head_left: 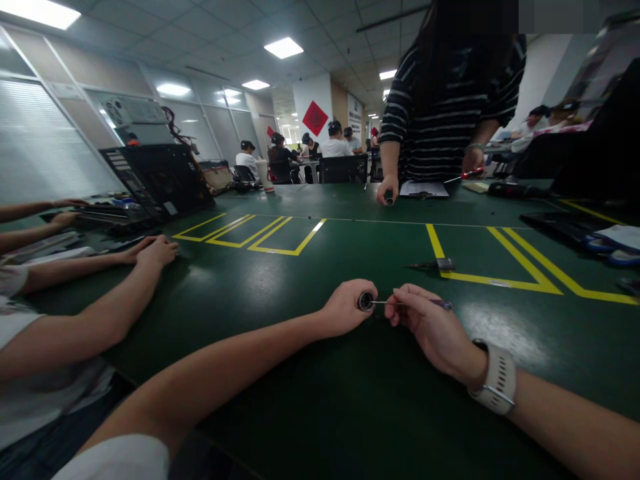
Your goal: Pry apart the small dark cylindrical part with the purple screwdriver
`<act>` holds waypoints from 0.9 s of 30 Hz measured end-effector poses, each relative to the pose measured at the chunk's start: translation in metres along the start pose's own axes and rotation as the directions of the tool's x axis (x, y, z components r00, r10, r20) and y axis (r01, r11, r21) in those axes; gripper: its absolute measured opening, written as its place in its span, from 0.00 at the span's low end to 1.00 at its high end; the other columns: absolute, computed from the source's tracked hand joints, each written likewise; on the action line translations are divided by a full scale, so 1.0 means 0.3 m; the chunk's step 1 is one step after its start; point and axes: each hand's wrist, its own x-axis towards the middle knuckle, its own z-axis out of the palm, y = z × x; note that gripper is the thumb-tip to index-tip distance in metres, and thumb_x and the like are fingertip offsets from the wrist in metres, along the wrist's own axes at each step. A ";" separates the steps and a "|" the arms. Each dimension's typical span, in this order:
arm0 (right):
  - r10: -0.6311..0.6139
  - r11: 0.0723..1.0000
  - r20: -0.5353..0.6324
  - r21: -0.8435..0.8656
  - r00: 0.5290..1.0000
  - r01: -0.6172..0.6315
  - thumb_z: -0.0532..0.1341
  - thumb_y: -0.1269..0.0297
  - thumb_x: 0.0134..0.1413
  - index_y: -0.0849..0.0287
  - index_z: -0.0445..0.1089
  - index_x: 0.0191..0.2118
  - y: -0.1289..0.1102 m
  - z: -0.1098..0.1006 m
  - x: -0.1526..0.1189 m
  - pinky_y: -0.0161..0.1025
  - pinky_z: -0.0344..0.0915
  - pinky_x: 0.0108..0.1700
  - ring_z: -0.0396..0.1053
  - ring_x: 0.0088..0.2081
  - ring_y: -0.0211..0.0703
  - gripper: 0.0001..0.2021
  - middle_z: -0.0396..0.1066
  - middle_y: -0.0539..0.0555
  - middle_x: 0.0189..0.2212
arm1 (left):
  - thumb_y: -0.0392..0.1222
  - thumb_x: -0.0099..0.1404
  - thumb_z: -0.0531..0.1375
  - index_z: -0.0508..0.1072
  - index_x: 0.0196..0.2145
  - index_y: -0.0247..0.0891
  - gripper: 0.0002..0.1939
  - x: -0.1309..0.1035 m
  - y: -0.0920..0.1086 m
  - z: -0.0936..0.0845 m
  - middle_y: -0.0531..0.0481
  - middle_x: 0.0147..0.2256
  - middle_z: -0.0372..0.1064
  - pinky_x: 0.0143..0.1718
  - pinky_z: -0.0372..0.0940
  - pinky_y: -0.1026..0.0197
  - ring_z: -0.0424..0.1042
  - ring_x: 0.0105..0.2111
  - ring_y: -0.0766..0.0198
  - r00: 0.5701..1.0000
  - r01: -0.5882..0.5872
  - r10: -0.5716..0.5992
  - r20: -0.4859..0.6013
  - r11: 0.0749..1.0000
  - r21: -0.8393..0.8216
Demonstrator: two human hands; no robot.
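Note:
My left hand is closed around a short dark cylinder, its round open end turned toward my right hand. A slim screwdriver is pinched in the fingers of my right hand, and its thin shaft points left, with the tip at the mouth of the cylinder. Whether the tip touches anything inside is too small to tell. Beyond my right hand, a dark pointed part with a thick round end lies across a strip of yellow tape.
Yellow tape outlines mark the green table. Across it stands a person in a striped top, near a clipboard. At left are another person's hands and an opened computer case. A cup stands further back.

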 end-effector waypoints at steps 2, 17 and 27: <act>-0.070 0.995 -0.004 -0.075 0.998 0.070 0.60 0.59 0.50 0.59 0.68 0.25 0.000 0.004 -0.007 0.38 0.58 0.32 0.64 0.27 0.38 0.09 0.68 0.50 0.23 | 0.31 0.54 0.56 0.63 0.24 0.35 0.04 0.001 0.004 -0.002 0.56 0.24 0.60 0.30 0.56 0.66 0.61 0.27 0.69 1.000 0.014 -0.014 -0.001 1.000 0.013; -0.088 0.991 -0.029 -0.107 0.996 0.085 0.60 0.60 0.50 0.59 0.68 0.25 0.004 0.004 -0.005 0.38 0.58 0.32 0.63 0.27 0.39 0.09 0.68 0.51 0.23 | 0.32 0.54 0.56 0.64 0.25 0.35 0.03 0.000 0.008 -0.005 0.55 0.25 0.61 0.29 0.56 0.65 0.61 0.27 0.68 0.998 0.061 -0.061 0.006 0.998 0.030; -0.044 0.998 -0.064 -0.043 0.997 0.041 0.62 0.59 0.47 0.59 0.67 0.22 -0.010 0.006 -0.008 0.38 0.58 0.30 0.62 0.25 0.39 0.10 0.67 0.51 0.21 | 0.31 0.54 0.56 0.65 0.26 0.35 0.03 -0.002 0.012 -0.013 0.55 0.26 0.61 0.30 0.56 0.65 0.62 0.28 0.68 0.997 0.069 -0.070 0.019 0.995 0.069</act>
